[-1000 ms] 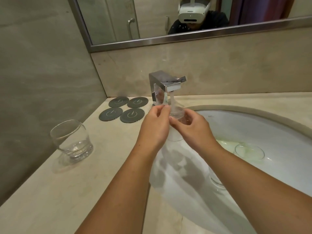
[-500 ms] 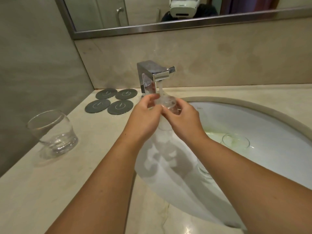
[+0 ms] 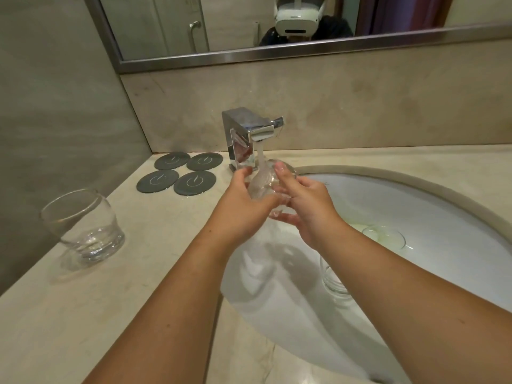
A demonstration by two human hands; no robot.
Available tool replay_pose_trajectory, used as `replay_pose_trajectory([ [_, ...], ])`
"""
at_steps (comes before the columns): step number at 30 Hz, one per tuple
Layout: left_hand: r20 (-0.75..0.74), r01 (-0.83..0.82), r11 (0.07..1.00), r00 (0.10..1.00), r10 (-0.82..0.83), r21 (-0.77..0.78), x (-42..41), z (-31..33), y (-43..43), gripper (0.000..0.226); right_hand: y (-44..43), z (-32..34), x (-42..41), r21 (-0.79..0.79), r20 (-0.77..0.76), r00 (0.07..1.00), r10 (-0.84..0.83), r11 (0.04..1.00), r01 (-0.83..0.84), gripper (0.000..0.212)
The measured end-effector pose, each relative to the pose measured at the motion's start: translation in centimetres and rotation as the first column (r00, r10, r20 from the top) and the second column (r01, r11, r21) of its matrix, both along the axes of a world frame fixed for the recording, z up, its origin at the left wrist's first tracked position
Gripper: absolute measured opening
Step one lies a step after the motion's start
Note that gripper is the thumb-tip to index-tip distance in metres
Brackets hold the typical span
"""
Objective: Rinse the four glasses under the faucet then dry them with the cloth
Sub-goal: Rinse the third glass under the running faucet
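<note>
White sink basin (image 3: 432, 217) set in a beige counter (image 3: 155, 273), chrome faucet (image 3: 246, 137) running at its back edge. Left hand (image 3: 243, 206) and right hand (image 3: 307, 206) both wrap fingers round a clear glass (image 3: 266, 181) under the stream. Second glass (image 3: 83, 228) stands on counter far left, two more glasses (image 3: 383, 236) in basin, four dark coasters (image 3: 177, 173) beside faucet.

No words or numbers could be read anywhere. The only signs were a thin pale flame-like emblem on each of the four dark coasters (image 3: 177, 172) lying on the surface. A small dark mark on the sink (image 3: 415, 206) wall was too small to make out.
</note>
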State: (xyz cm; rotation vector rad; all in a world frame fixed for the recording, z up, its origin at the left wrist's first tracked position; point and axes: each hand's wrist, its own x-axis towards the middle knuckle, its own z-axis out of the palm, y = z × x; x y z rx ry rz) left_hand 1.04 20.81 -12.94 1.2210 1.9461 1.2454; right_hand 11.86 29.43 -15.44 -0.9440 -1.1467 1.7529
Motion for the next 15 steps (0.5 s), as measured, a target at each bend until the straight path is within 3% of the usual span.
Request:
replay_pose_trajectory([
  [4, 0.056, -0.014, 1.0, 0.998, 0.014, 0.004, 0.15, -0.23, -0.01, 0.081, -0.29, 0.38, 0.02, -0.12, -0.089, 0.995, 0.032, 0.992, -0.043, 0.056],
  [9, 0.243, -0.105, 0.992, 0.966, 0.084, 0.074, 0.09, -0.07, 0.21, 0.077, -0.32, 0.46, 0.26, -0.172, -0.15, 0.981, 0.122, 0.974, -0.147, 0.059],
  [15, 0.408, -0.193, 0.973, 0.904, 0.125, 0.128, -0.29, -0.06, 0.41, 0.076, -0.49, 0.68, 0.47, -0.2, -0.182, 0.966, 0.183, 0.955, -0.219, 0.052],
])
